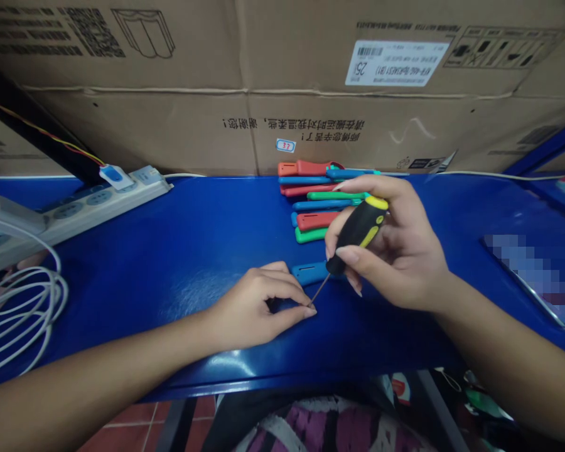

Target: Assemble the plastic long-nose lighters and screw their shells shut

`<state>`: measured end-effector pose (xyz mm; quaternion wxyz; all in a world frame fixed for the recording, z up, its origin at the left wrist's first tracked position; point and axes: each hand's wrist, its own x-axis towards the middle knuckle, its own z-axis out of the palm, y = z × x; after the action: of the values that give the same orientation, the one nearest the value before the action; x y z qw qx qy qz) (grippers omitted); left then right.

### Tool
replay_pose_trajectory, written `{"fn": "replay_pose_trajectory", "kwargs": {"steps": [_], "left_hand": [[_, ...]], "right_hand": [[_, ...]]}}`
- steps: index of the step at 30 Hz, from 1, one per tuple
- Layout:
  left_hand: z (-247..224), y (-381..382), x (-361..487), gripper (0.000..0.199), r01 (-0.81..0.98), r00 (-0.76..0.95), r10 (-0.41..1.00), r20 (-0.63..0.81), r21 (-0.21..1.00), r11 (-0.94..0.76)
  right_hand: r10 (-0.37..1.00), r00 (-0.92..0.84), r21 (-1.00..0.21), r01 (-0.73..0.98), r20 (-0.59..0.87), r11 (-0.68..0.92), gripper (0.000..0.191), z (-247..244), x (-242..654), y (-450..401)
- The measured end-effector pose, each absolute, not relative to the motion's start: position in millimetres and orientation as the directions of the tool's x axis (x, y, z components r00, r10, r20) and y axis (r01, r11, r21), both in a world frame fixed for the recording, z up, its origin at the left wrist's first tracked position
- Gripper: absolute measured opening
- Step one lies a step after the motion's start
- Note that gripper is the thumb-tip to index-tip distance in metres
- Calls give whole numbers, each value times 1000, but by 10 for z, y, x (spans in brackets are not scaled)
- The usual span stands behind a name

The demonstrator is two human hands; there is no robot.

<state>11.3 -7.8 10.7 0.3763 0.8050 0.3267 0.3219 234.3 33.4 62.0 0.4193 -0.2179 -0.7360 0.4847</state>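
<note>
My right hand (400,251) is closed around the black and yellow handle of a screwdriver (358,235), held tilted with its thin shaft pointing down to the left. The shaft's tip meets the pinched thumb and forefinger of my left hand (268,304), low over the blue table. Whatever is between those left fingertips is too small or hidden to make out. Just beyond them lies a blue slotted plastic piece (308,272), partly covered by the screwdriver and hands. Further back, several red, blue and green handle-like plastic pieces (311,220) lie in a stack, some hidden behind my right hand.
A large cardboard box (179,132) stands along the table's back edge. To the left are a white power strip (85,210) with a plug in it and a coiled white cable (23,307). A flat, partly blurred object (537,276) lies at the right.
</note>
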Motion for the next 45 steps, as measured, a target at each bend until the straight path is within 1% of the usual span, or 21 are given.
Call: {"fn": "replay_pose_trajectory", "kwargs": {"steps": [1, 4, 6, 8, 10, 11, 13, 15, 17, 20, 24, 27, 33, 45], "left_hand": [[102, -78, 110, 8, 284, 589, 761, 271, 813, -509], [69, -72, 103, 8, 295, 589, 756, 286, 795, -530], [39, -70, 105, 7, 287, 590, 748, 304, 786, -547], [16, -74, 112, 7, 269, 600, 735, 314, 786, -556], [15, -80, 114, 6, 253, 600, 729, 330, 786, -564], [24, -80, 111, 11, 254, 588, 731, 347, 778, -574], [51, -70, 94, 29, 294, 543, 747, 385, 746, -598], [75, -46, 65, 45, 379, 494, 772, 400, 700, -605], [78, -13, 35, 49, 455, 467, 794, 391, 663, -594], [44, 31, 6, 48, 506, 465, 807, 365, 638, -580], [-4, 55, -8, 42, 508, 508, 796, 329, 631, -586], [-13, 56, -14, 38, 498, 529, 785, 323, 631, -595], [-21, 66, -4, 38, 492, 528, 778, 339, 625, -606], [-30, 67, -12, 35, 494, 545, 769, 335, 613, -617]], "right_hand": [[712, -542, -870, -77, 446, 486, 51, 597, 2333, 324], [634, -549, -782, -61, 545, 620, 64, 531, 2306, 326], [555, -601, -737, -87, 575, 670, 75, 503, 2295, 340], [516, -634, -723, -100, 576, 683, 80, 487, 2284, 350], [543, -608, -721, -72, 579, 689, 78, 472, 2264, 351], [563, -567, -709, -56, 602, 703, 75, 462, 2251, 351], [587, -454, -668, -25, 670, 744, 70, 434, 2219, 353], [604, -340, -638, 15, 720, 770, 67, 403, 2188, 361], [627, -257, -636, 57, 735, 769, 65, 376, 2166, 374], [655, -198, -653, 86, 729, 752, 64, 352, 2153, 385], [665, -220, -665, 87, 714, 742, 65, 338, 2151, 381], [659, -231, -650, 127, 715, 750, 62, 325, 2150, 382], [621, -269, -598, 171, 736, 783, 61, 303, 2156, 397], [604, -316, -590, 149, 732, 793, 65, 258, 2132, 409]]}}
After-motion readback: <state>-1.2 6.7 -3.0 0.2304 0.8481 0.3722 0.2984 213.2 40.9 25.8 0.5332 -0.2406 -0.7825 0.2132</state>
